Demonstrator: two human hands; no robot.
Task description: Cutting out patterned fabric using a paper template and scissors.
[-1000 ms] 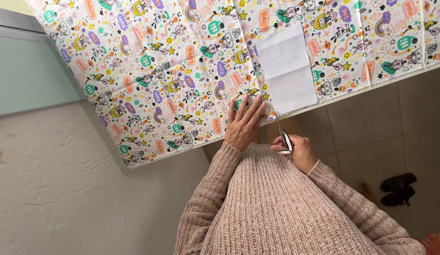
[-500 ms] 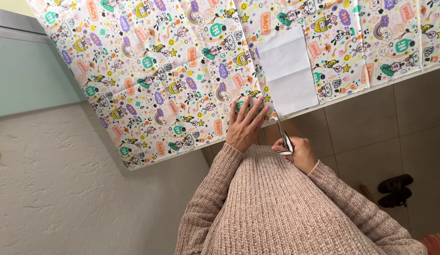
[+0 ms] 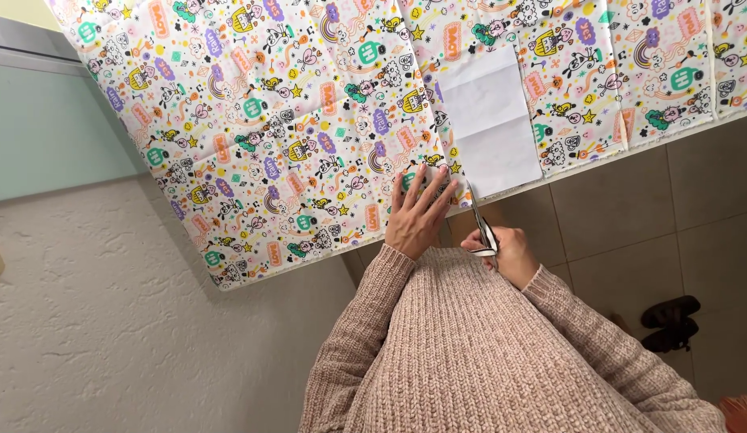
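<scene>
A white fabric (image 3: 293,120) printed with colourful cartoon figures covers the table. A white paper sheet (image 3: 494,120) lies on it near the table's edge. My left hand (image 3: 418,212) presses flat on the fabric, fingers spread, just left of the paper's lower corner. My right hand (image 3: 502,248) grips a pair of scissors (image 3: 479,220) at the fabric's edge. The blades point up along the paper's left side. Both arms wear a pinkish knitted sweater (image 3: 470,353).
A rough white wall (image 3: 109,321) and a pale green panel (image 3: 44,136) lie to the left. The floor of beige tiles (image 3: 646,216) shows at right, with a pair of dark shoes (image 3: 670,321) on it.
The view has shifted slightly. My left hand has spread its fingers a little further onto the fabric; my right hand with the scissors stays at the fabric's edge.
</scene>
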